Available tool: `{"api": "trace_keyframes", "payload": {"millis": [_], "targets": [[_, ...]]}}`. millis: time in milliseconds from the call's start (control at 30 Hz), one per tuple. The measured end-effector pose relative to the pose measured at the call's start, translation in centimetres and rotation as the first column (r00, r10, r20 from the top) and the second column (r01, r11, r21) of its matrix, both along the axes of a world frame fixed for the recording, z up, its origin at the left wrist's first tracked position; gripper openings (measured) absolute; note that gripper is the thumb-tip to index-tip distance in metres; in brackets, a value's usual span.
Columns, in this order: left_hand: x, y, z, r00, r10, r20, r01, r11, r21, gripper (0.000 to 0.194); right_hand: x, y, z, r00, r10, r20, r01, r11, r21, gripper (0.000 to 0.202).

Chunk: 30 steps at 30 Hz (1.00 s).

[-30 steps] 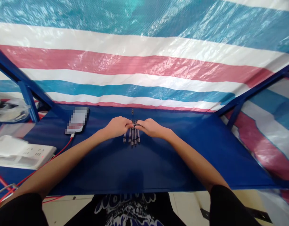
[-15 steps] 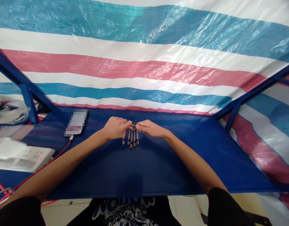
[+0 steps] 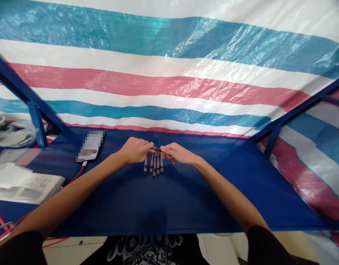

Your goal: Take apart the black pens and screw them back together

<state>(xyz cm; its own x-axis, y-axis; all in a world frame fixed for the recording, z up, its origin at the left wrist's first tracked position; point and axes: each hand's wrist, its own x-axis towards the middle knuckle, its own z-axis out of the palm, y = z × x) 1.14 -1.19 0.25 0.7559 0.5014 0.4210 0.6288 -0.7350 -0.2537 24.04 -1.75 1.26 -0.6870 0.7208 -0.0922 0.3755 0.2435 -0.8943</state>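
Note:
Between my two hands a slim dark pen [image 3: 157, 149] is held crosswise, above several similar pens [image 3: 155, 163] with clear barrels and dark ends. My left hand [image 3: 138, 150] is closed, its thumb and finger pinching the pen's left end. From the other side my right hand [image 3: 179, 152] pinches the right end, the lower fingers curled loosely. The loose pens lie side by side on the blue table [image 3: 131, 198], pointing toward me, their far ends partly hidden. Just beyond them sits a small dark piece [image 3: 155, 136], too small to name.
To the left lies a phone [image 3: 91, 145] with a red cable [image 3: 75, 176] plugged in. A white power strip [image 3: 45, 186] is nearer the left edge, beside plastic bags [image 3: 15, 134]. Blue frame bars [image 3: 37, 123] and a striped plastic sheet [image 3: 164, 84] enclose the table.
My right hand's lower fingers have loosened and show more below the pen. Both hands keep the pen between them; the whole view has shifted slightly downward.

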Motion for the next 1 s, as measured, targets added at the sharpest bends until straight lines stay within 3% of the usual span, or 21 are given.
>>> {"api": "trace_keyframes", "payload": {"millis": [33,133,200,267,500,667,833,1000], "targets": [[0.1,0.0,0.0,0.999,0.047,-0.008,-0.047,0.996,-0.076,0.029,-0.1,-0.2,0.1,0.996,-0.046,0.074,0.031,0.982,0.187,0.041],[0.3,-0.1,0.4,0.986,0.161,-0.04,-0.166,0.955,-0.246,0.028,-0.5,-0.5,0.0,0.964,-0.161,0.209,0.007,0.808,0.589,0.023],[0.4,-0.2,0.6,0.979,0.193,-0.062,-0.203,0.934,-0.294,0.029,-0.7,-0.6,-0.5,0.945,-0.206,0.256,-0.027,0.727,0.686,0.022],[0.5,-0.3,0.8,0.976,0.2,-0.082,-0.216,0.926,-0.31,0.029,-0.8,-0.5,-1.0,0.929,-0.224,0.295,-0.06,0.695,0.717,0.025],[0.6,-0.2,0.5,0.982,0.159,-0.098,-0.182,0.931,-0.315,0.032,-0.8,-0.3,-1.4,0.885,-0.188,0.426,-0.188,0.692,0.697,0.03],[0.1,0.0,0.4,0.996,0.085,-0.007,-0.084,0.969,-0.234,0.037,-0.8,-0.3,-0.6,0.872,-0.173,0.457,-0.193,0.737,0.648,0.032],[-0.2,0.0,0.4,1.0,0.018,0.019,-0.016,0.994,-0.109,0.036,-0.5,0.1,-0.5,0.922,-0.092,0.376,-0.168,0.78,0.602,0.034],[-0.3,0.1,0.5,1.0,-0.02,0.01,0.021,0.998,-0.067,0.035,0.0,0.6,-0.5,0.965,0.003,0.264,-0.143,0.846,0.514,0.039]]}}
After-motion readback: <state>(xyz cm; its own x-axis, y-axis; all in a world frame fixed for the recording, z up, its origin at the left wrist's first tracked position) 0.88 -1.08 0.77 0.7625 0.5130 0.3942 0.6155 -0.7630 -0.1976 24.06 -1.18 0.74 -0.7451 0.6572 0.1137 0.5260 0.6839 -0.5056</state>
